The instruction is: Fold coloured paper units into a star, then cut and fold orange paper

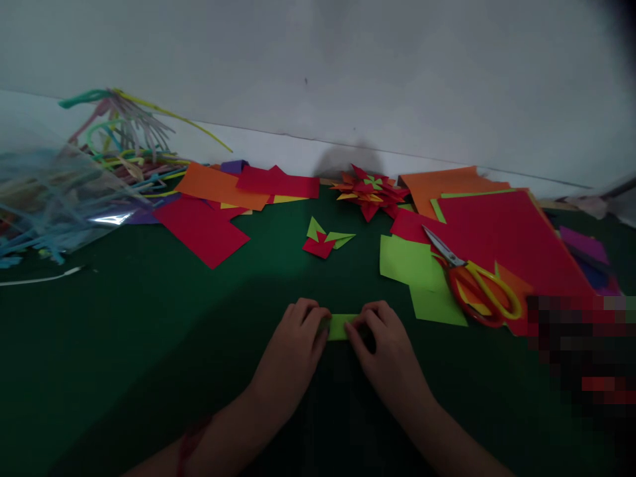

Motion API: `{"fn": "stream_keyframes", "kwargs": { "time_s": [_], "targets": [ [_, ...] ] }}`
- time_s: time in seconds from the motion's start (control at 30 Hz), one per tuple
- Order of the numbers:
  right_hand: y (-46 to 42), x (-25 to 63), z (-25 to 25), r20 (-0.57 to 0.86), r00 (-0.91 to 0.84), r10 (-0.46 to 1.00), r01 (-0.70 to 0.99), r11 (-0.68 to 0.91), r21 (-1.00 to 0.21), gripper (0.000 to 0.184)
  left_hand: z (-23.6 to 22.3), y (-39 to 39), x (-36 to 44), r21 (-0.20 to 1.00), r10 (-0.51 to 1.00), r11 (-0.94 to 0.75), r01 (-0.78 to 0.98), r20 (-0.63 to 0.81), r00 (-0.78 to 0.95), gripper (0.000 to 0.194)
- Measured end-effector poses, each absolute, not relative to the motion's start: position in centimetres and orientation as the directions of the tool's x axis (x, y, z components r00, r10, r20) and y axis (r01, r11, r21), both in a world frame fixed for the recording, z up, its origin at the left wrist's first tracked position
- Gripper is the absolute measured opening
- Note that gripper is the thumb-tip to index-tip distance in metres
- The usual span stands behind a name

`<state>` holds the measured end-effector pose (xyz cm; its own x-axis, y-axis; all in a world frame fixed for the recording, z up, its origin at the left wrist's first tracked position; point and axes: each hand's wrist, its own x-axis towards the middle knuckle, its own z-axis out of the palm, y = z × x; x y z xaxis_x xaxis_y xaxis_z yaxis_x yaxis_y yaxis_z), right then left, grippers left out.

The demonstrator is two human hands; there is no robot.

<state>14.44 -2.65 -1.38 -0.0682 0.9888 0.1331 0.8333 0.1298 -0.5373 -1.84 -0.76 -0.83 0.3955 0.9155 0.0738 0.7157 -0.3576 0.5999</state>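
Far off to the left of the grip, a clear plastic bag and a loose heap of fuzzy stems lie toward the wall, probably out of the way of the fingers. Nearer, beyond the left hand and to its left, an orange sheet and a red sheet lie flat, seemingly kept within reach but off the working spot. The left hand pinches the left end of a small green strip, thumb on the near side, fingers curled over the far side. Straight beyond the strip sits a little red-and-green folded piece, and farther back a layered paper star, set where nothing should crush its points. The right hand pinches the strip's right end in the same way; holding both ends likely keeps the paper straight and flat on the green tabletop. Beyond that hand and to its right are green sheets, then scissors resting on paper, blades slightly apart and pointing away, handles toward the person, perhaps for easy pickup, with large red paper behind.
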Motion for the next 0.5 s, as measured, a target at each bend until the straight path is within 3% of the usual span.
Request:
{"fn": "stream_keyframes", "kwargs": {
  "time_s": [0.23, 0.3, 0.37, 0.43, 0.5],
  "targets": [
    [-2.6, 14.4, -1.6, 0.143, -0.073, 0.987, 0.836, 0.139, -0.531, 0.006, -1.2, -0.7, -2.1, 0.607, 0.927, -0.348, 0.714, 0.110, 0.358, 0.017],
    [-2.6, 14.5, -1.6, 0.141, -0.074, 0.987, 0.834, 0.139, -0.533, 0.006, -1.1, -1.1, -2.2, 0.518, 0.913, -0.401, 0.755, 0.160, 0.375, 0.022],
    [-2.6, 14.5, -1.6, 0.130, -0.073, 0.989, 0.832, 0.132, -0.539, 0.006, -0.9, -2.0, -2.3, 0.357, 0.863, -0.504, 0.786, 0.236, 0.447, 0.029],
    [-2.6, 14.5, -1.6, 0.125, -0.071, 0.990, 0.828, 0.129, -0.546, 0.005, -0.8, -3.2, -2.1, 0.190, 0.773, -0.622, 0.759, 0.302, 0.558, 0.033],
    [-2.6, 14.5, -1.7, 0.138, -0.068, 0.988, 0.826, 0.133, -0.548, 0.004, -0.8, -4.6, -1.7, 0.111, 0.704, -0.694, 0.711, 0.307, 0.640, 0.035]
  ]
}}
